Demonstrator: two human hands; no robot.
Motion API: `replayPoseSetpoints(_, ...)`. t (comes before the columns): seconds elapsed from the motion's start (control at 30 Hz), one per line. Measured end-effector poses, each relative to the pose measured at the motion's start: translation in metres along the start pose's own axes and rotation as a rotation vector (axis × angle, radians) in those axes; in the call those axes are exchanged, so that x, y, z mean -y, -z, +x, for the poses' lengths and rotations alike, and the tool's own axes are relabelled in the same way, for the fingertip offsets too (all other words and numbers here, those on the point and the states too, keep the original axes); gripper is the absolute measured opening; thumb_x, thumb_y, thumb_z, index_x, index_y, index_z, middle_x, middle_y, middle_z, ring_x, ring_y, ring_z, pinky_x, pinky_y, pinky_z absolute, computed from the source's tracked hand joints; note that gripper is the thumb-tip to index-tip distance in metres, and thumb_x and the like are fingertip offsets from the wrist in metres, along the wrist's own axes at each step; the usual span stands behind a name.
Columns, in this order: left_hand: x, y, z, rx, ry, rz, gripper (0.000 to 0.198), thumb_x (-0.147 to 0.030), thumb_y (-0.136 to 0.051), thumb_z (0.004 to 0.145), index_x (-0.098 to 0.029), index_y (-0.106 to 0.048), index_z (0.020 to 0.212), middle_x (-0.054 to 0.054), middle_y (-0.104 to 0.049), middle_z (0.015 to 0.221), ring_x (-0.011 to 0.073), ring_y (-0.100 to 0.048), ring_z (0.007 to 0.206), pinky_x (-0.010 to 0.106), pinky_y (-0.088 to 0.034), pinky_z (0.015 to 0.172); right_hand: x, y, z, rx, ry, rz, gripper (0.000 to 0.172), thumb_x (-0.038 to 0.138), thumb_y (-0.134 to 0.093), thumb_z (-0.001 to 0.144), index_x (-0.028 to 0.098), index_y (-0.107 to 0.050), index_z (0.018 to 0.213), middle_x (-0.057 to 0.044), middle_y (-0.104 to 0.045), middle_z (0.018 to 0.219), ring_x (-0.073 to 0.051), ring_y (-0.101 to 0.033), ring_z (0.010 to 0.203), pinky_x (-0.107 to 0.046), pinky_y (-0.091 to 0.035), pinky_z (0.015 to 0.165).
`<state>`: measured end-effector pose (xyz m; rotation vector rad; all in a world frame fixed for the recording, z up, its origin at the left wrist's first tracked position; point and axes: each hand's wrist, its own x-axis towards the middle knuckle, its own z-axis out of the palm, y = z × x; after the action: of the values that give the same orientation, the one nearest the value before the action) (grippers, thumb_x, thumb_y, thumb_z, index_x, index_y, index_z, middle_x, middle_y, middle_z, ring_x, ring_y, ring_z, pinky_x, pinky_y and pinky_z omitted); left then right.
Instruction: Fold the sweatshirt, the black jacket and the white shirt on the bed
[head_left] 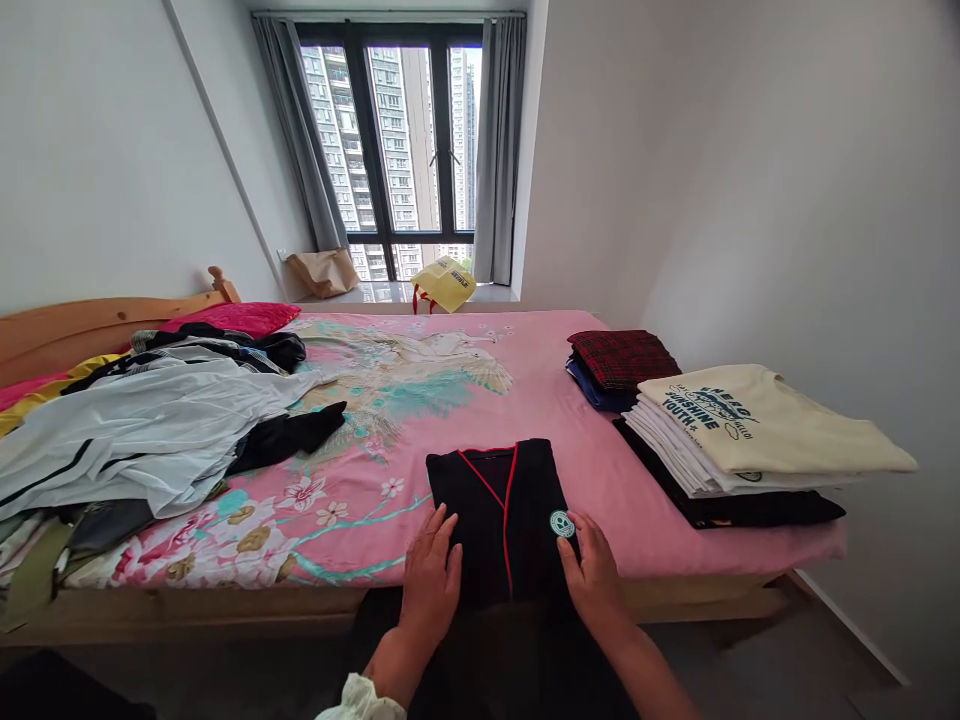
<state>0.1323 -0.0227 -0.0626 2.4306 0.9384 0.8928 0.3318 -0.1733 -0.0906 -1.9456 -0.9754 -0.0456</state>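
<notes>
A folded black top (484,530) with red trim along its crossed V-neck lies at the front edge of the bed. A round pale green badge (561,523) sits on its right side. My left hand (433,570) rests on the left edge of the top, its fingers stretched out and its thumb apart. On the opposite edge, just below the badge, my right hand (592,570) touches the cloth with fingers extended and thumb spread. The lower end of the top reaches the bed's edge, above my dark-clothed lap.
Loose clothes (165,410) are heaped on the bed's left. Folded stacks stand at right: a cream T-shirt (780,425) tops one, red plaid cloth (624,360) the other. A yellow bag (446,283) and a brown paper bag (324,272) are by the window.
</notes>
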Motion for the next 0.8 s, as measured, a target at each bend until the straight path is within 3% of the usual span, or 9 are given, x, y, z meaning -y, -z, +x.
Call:
replayPoseSetpoints(0.07,-0.009,-0.007,0.014,0.115,-0.082,0.124,0.048,-0.033,-0.033,0.091,-0.021,-0.040,0.136,0.007,-0.031,0.149,0.0225,-0.023,0.138,0.044,-0.018,0.113,0.018,-0.009,0.014,0.052,0.126,-0.111,0.050,0.040,-0.037,0.091,0.015,-0.038,0.134,-0.012,-0.036,0.142,-0.025,-0.025,0.135,-0.044,-0.023,0.110)
replayPoseSetpoints(0.13,-0.010,-0.016,0.025,0.218,-0.033,0.231,0.055,-0.040,-0.036,0.089,-0.020,-0.033,0.141,0.009,-0.019,0.153,0.0255,-0.014,0.141,0.049,-0.011,0.113,0.026,-0.023,0.026,0.120,0.150,-0.212,0.057,0.042,-0.035,0.091,0.012,-0.031,0.140,-0.012,-0.025,0.149,-0.025,-0.015,0.139,-0.045,-0.017,0.113)
replayPoseSetpoints(0.27,0.008,-0.034,0.030,0.380,0.195,0.319,0.070,-0.054,-0.038,0.085,-0.019,-0.025,0.144,0.014,-0.010,0.154,0.0304,-0.012,0.140,0.056,-0.012,0.109,0.016,-0.047,0.038,0.361,0.004,-0.347,0.067,0.048,-0.034,0.090,0.009,-0.025,0.144,-0.011,-0.016,0.151,-0.026,-0.010,0.140,-0.047,-0.012,0.112)
replayPoseSetpoints(0.37,0.017,-0.038,0.031,0.393,0.219,0.343,0.073,-0.056,-0.037,0.084,-0.021,-0.020,0.145,0.012,-0.007,0.154,0.0293,-0.011,0.141,0.055,-0.014,0.109,0.014,-0.047,0.044,0.477,-0.057,-0.395,0.068,0.051,-0.030,0.090,0.013,-0.023,0.145,-0.007,-0.012,0.152,-0.025,-0.008,0.140,-0.047,-0.012,0.112)
replayPoseSetpoints(0.5,0.003,-0.034,0.047,0.325,0.167,0.393,0.063,-0.049,-0.035,0.087,-0.019,-0.030,0.142,0.011,-0.014,0.154,0.0277,-0.008,0.141,0.054,-0.011,0.110,0.031,-0.039,0.061,0.406,-0.087,-0.438,0.064,0.050,-0.024,0.092,0.014,-0.026,0.144,-0.005,-0.014,0.152,-0.022,-0.008,0.140,-0.044,-0.012,0.112)
replayPoseSetpoints(0.57,-0.008,-0.034,0.056,0.283,0.072,0.398,0.058,-0.044,-0.031,0.089,-0.021,-0.030,0.142,0.007,-0.012,0.154,0.0240,-0.006,0.142,0.052,-0.005,0.112,0.035,-0.043,0.069,0.332,-0.040,-0.452,0.064,0.051,-0.021,0.092,0.014,-0.024,0.145,-0.004,-0.011,0.152,-0.021,-0.005,0.141,-0.043,-0.009,0.113)
replayPoseSetpoints(0.63,-0.014,-0.038,0.060,0.303,0.024,0.385,0.058,-0.045,-0.031,0.089,-0.023,-0.029,0.143,0.006,-0.012,0.154,0.0240,-0.007,0.142,0.053,-0.002,0.112,0.033,-0.052,0.071,0.338,0.007,-0.455,0.064,0.052,-0.023,0.092,0.016,-0.023,0.145,-0.004,-0.010,0.153,-0.022,-0.005,0.141,-0.045,-0.007,0.113)
replayPoseSetpoints(0.8,-0.005,-0.057,0.050,0.367,0.050,0.405,0.062,-0.051,-0.032,0.087,-0.022,-0.029,0.142,0.008,-0.012,0.154,0.0267,-0.008,0.141,0.056,-0.002,0.110,0.015,-0.074,0.062,0.376,0.054,-0.436,0.062,0.052,-0.027,0.092,0.018,-0.027,0.144,-0.005,-0.012,0.152,-0.023,-0.007,0.140,-0.049,0.001,0.112)
